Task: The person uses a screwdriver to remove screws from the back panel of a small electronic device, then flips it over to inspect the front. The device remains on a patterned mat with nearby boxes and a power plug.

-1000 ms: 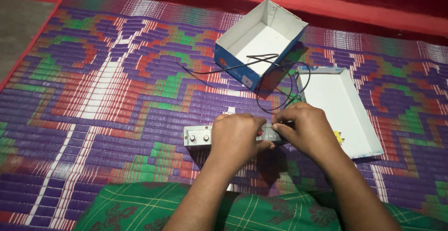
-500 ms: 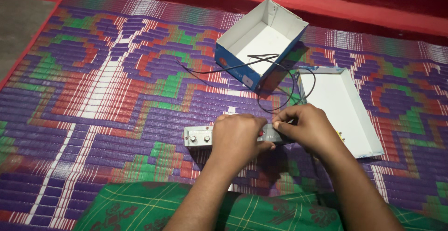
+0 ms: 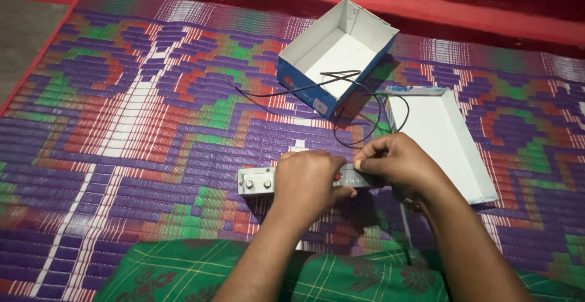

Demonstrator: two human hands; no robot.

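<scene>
A small grey metal device with two round connectors on its left end lies on the woven mat. My left hand is clamped over its middle. My right hand pinches the device's right end with thumb and forefinger. Thin black wires run from under my right hand up toward the blue box. What my right fingertips grip is hidden.
An open blue cardboard box with a white inside stands beyond my hands, wires draped over its rim. Its white lid lies upturned to the right. A purple, green and red patterned mat covers the floor. Green checked cloth covers my lap.
Both hands stay on the device. My right hand has shifted slightly left along its end; the wires have barely moved.
</scene>
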